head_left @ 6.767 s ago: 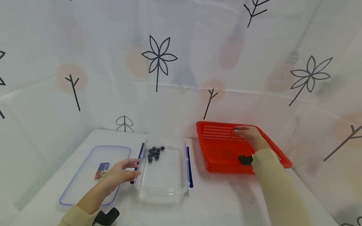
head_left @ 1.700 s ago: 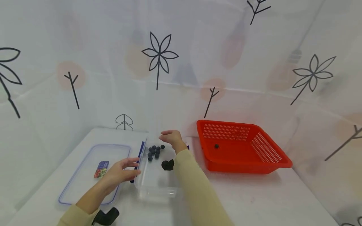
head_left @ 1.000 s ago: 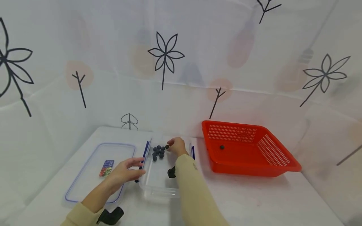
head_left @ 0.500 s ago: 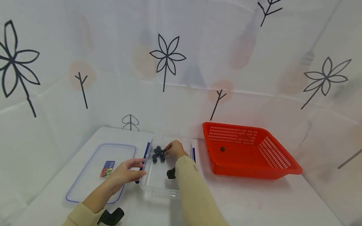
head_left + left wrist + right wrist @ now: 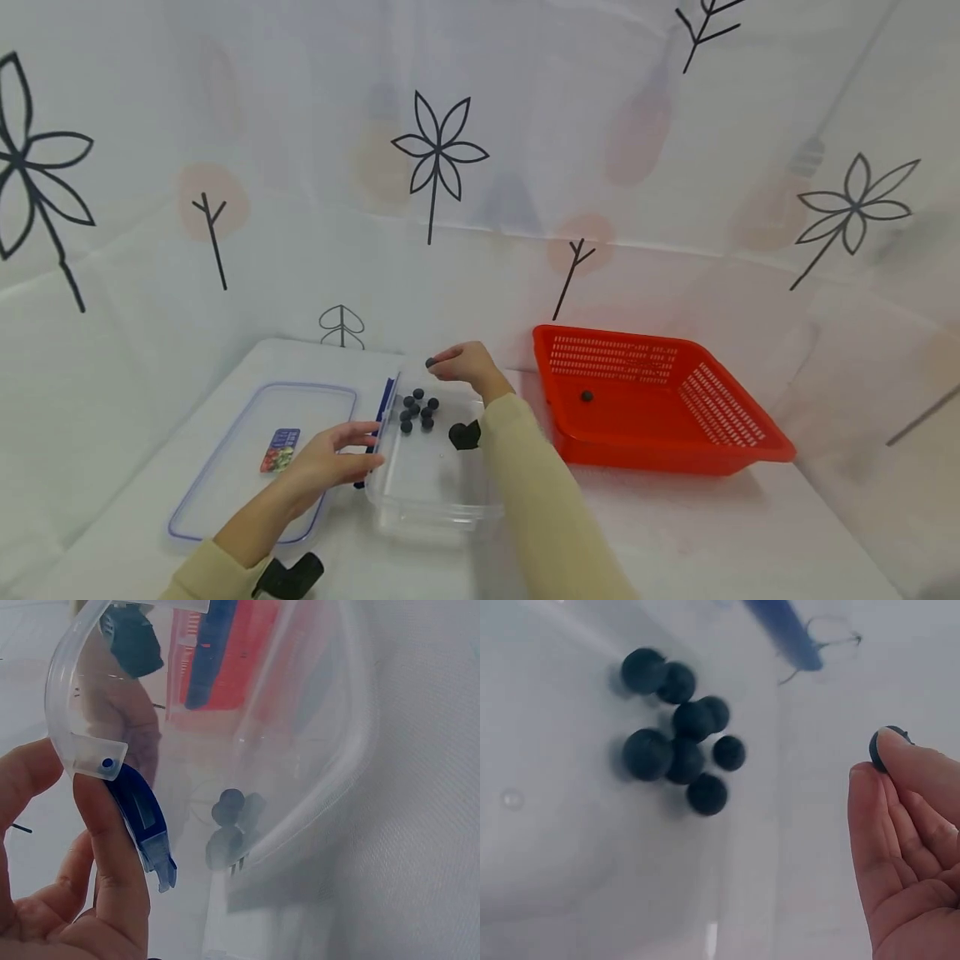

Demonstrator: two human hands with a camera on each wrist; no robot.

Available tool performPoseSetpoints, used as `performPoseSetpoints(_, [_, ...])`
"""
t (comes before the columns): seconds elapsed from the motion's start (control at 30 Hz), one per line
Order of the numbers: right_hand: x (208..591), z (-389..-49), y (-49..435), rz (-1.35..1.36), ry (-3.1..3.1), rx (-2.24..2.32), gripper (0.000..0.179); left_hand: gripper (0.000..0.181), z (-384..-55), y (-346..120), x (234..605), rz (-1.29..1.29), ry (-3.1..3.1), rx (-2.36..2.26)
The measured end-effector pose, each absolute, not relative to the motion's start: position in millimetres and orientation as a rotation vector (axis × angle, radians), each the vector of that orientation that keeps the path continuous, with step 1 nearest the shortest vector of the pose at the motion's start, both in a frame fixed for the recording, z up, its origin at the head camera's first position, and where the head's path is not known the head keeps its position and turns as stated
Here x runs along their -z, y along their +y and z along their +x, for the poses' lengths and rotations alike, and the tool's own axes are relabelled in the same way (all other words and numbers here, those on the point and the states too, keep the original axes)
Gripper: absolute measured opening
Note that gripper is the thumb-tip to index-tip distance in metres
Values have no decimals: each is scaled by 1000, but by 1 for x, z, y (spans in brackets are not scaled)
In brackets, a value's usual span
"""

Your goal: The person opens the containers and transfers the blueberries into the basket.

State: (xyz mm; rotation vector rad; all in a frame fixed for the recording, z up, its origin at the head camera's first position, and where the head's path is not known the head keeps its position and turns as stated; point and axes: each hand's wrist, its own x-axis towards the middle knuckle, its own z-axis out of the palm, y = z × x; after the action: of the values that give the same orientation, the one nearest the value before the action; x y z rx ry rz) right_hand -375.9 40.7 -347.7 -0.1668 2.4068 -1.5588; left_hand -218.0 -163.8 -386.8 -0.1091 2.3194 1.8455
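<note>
My right hand (image 5: pixel 465 367) pinches a blueberry (image 5: pixel 886 748) between thumb and fingertips, raised above the far end of a clear plastic box (image 5: pixel 427 510). Several more blueberries (image 5: pixel 414 408) lie clustered on the box floor, toward its far left side. At the box's left side, my left hand (image 5: pixel 330 458) holds the rim; the left wrist view has thumb and finger on it beside a blue clasp (image 5: pixel 142 810). One blueberry (image 5: pixel 587 396) sits inside a red plastic basket (image 5: pixel 637 454) to the right.
A clear lid with a purple-blue edge (image 5: pixel 217 454) lies flat on the white table (image 5: pixel 675 533), left of the box, and bears a colourful label (image 5: pixel 281 451). Behind the table hangs a white patterned sheet (image 5: pixel 495 108).
My right hand reached from above the box down to the blueberries, took one and lifted it out. Earlier it was over the basket with a dark berry. The left hand keeps its place.
</note>
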Motion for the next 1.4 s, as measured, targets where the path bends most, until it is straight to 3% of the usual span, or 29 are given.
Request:
performPoseSetpoints(0.67, [285,-331,45,-374,2299,1725,25,63,-216,-167,387,-108,2313,-1833])
performPoseSetpoints(1.4, [277,-305,148,-256,2408,1835,28,69,-214,-162,388,-82,2302,-1844])
